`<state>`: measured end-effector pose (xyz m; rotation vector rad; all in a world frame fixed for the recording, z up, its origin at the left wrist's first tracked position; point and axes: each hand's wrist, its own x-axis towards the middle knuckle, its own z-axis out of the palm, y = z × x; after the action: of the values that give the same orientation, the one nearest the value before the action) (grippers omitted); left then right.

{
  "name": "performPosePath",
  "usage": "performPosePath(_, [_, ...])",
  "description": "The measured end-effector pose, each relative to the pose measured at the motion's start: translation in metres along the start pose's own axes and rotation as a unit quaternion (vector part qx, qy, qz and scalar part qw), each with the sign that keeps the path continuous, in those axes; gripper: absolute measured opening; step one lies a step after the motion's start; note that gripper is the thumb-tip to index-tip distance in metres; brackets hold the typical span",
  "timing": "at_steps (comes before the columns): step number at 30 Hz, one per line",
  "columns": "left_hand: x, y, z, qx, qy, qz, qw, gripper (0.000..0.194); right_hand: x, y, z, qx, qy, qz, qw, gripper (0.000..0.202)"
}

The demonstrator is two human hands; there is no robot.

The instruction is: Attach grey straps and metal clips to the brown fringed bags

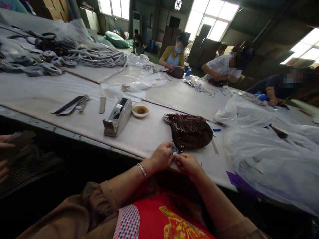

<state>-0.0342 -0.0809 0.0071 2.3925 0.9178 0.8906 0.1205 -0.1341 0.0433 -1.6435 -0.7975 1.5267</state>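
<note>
A dark brown fringed bag [193,132] lies on its side at the table's near edge, with metal rings along its opening. Just in front of that opening, both my hands meet over a small greyish strap piece [174,150] with a white bit on it. My left hand [162,156], below a silver bangle, is closed around the piece from the left. Thumb and fingers of my right hand [190,166] pinch its white part from the right. My fingers cover much of the piece, so its full shape is hidden.
Left of the bag stand a grey tape dispenser [118,118] and a shallow dish [141,110] with brown residue. Dark strips [71,104] and coiled straps [94,56] lie farther left. Clear plastic bags [266,156] cover the right side. Several people work across the table; another person's hands [5,156] show at left.
</note>
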Motion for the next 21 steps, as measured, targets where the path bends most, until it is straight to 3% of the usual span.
performPosePath(10, [-0.003,-0.004,0.005,0.035,0.023,0.023,0.999,0.014,0.008,-0.001,0.003,-0.027,0.040,0.035,0.998,0.039])
performPosePath(15, [-0.006,-0.003,0.008,0.058,0.039,0.061,0.996,0.019,0.010,-0.014,0.011,-0.082,0.070,0.106,0.988,0.028])
performPosePath(21, [-0.010,-0.001,0.010,0.078,0.040,0.078,0.993,0.022,0.011,-0.019,0.012,-0.111,0.068,0.110,0.985,0.032])
